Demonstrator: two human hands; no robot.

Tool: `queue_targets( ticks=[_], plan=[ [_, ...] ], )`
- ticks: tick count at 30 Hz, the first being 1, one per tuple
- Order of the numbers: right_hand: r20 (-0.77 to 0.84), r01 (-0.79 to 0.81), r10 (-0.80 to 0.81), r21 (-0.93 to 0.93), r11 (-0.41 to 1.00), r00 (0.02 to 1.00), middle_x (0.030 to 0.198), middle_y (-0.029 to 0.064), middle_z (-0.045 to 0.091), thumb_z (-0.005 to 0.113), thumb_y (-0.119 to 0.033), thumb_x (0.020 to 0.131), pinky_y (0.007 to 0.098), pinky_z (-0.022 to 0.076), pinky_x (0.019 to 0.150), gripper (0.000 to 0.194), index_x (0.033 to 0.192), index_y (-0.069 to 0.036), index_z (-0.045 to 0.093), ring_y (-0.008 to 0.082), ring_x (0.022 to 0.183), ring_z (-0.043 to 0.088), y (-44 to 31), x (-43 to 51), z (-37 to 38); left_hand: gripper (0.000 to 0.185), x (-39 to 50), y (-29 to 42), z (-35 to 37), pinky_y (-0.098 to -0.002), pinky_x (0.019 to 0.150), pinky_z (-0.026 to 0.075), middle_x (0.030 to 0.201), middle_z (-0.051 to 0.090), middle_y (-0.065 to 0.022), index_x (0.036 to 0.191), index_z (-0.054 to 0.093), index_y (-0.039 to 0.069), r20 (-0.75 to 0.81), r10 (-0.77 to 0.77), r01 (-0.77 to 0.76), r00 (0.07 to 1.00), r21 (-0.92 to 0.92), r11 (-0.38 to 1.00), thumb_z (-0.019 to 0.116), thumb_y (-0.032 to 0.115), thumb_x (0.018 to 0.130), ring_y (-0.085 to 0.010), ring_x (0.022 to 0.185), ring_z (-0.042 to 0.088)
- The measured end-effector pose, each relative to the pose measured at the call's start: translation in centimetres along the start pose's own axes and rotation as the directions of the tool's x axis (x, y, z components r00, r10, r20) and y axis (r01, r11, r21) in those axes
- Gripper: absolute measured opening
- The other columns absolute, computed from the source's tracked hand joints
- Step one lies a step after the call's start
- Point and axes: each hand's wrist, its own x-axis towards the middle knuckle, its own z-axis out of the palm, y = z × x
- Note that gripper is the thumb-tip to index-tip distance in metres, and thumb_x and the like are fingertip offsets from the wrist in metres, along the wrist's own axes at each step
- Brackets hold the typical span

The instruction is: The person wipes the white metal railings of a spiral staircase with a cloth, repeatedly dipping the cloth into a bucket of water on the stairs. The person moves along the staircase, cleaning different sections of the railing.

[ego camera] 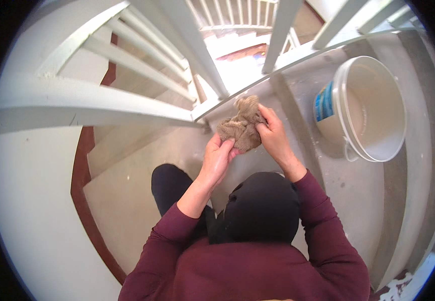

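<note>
Both of my hands hold a crumpled brown cloth above the stair tread, in front of my knees. My left hand grips its lower left part, with the thumb on top. The upper right part is pinched between the thumb and fingers of my right hand. To the right, a white plastic bucket with a blue label stands tilted in the view on a stair tread; its inside is pale and its handle hangs at the near side.
White-painted railing balusters rise just beyond the cloth. Stair steps with grey-brown edge strips curve along the right. More steps lie at the left, beside a white wall with a dark red skirting band. A stairwell opens beyond the railing.
</note>
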Motion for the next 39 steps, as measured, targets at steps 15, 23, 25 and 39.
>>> queue_targets(
  ticks=[15,23,25,39],
  plan=[
    [-0.030,0.105,-0.270,-0.876,0.472,0.962,0.098,0.0151,0.057,0.052,-0.007,0.083,0.0434,0.0516,0.080,0.030,0.104,-0.016,0.071,0.0337,0.088,0.061,-4.6,12.1,-5.7,0.030,8.6,3.0,9.2,-0.0279,0.081,0.053,0.109,0.063,-0.0077,0.120,0.052,-0.006,0.175,0.292,-0.340,0.940,0.403,0.850,0.056,0.006,0.093,-0.0127,0.093,0.062],
    [-0.219,-0.065,0.027,-0.169,0.984,0.975,0.099,0.0163,0.058,0.054,0.001,0.085,0.0360,0.0478,0.080,0.031,0.114,-0.002,0.066,0.0308,0.092,0.060,-0.2,2.9,-4.2,0.029,5.4,-0.6,7.2,-0.0293,0.076,0.057,0.107,0.064,-0.0096,0.119,0.054,-0.005,0.145,0.154,-0.177,0.977,0.169,0.969,0.055,0.007,0.093,-0.0153,0.091,0.064],
    [-0.350,-0.029,0.036,0.026,0.999,0.936,0.099,0.0160,0.056,0.054,0.000,0.086,0.0345,0.0467,0.081,0.032,0.117,0.001,0.062,0.0293,0.093,0.058,-1.2,2.9,-3.8,0.031,4.7,0.3,7.8,-0.0305,0.086,0.052,0.117,0.059,-0.0118,0.121,0.052,-0.006,0.211,0.238,-0.279,0.948,0.189,0.942,0.054,0.007,0.093,-0.0176,0.105,0.060],
    [-0.201,-0.016,-0.068,-0.388,0.921,0.977,0.103,0.0179,0.054,0.051,-0.006,0.087,0.0354,0.0469,0.083,0.036,0.122,0.001,0.054,0.0280,0.092,0.057,-2.3,5.3,-5.7,0.044,6.8,4.8,10.8,-0.0328,0.091,0.048,0.121,0.058,-0.0123,0.132,0.044,-0.003,0.311,0.252,-0.348,0.916,0.310,0.885,0.052,0.003,0.090,-0.0194,0.109,0.058]
  ],
)
